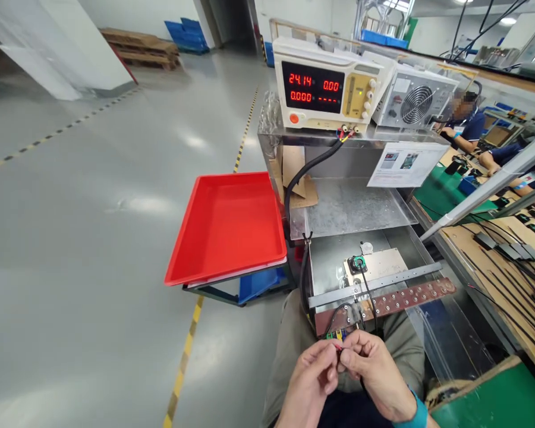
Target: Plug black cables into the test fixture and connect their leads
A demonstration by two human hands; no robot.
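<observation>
Low in front of my lap, my left hand (311,375) and my right hand (371,364) meet fingertip to fingertip. Both pinch the thin end of a cable, where a bit of red wire (338,347) shows; the rest is mostly hidden by the fingers. Just beyond them sits a small yellow, green and blue connector piece (337,335), partly covered by the hands. Behind it a brown strip with rows of screws (410,299) runs alongside a grey metal bar (377,284). A round black part with a green face (358,264) rests on a metal plate, its black cable (369,291) hanging toward me.
A power supply (314,89) with red digits stands on the shelf, beside a grey unit with a fan (417,104). To the left is a red tray (232,226) on a stand. Cables with dark boxes (512,251) lie on the right bench. Co-workers sit at back right.
</observation>
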